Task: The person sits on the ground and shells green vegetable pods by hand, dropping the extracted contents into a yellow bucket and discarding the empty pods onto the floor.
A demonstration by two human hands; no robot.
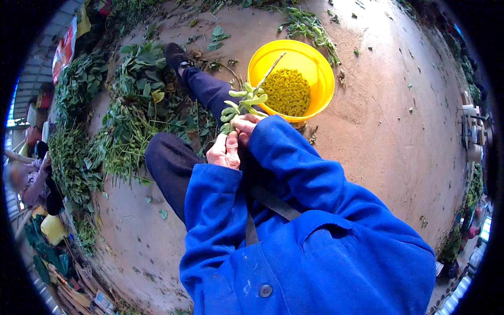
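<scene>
A cut soybean stalk with green pods (pixel 249 98) is held between both hands above my lap. My left hand (pixel 224 151) pinches the lower end of the stalk, thumb and fingers together. Just beyond it, my right hand (pixel 246 126) grips the stalk among the pods, its fingers partly hidden by the blue sleeve. The bare brown tip of the stalk reaches over a yellow plastic bucket (pixel 323 94). Inside the bucket lies a heap of loose green pods or beans (pixel 287 92); which of the two is too small to tell.
Piles of leafy soybean plants (pixel 122 138) lie to the left of my legs. More cut stalks (pixel 311 31) rest on the concrete floor (pixel 393 157) past the bucket. Another person (pixel 33 177) sits at the far left, near a pale yellow container (pixel 53 229) and wooden boards (pixel 75 293).
</scene>
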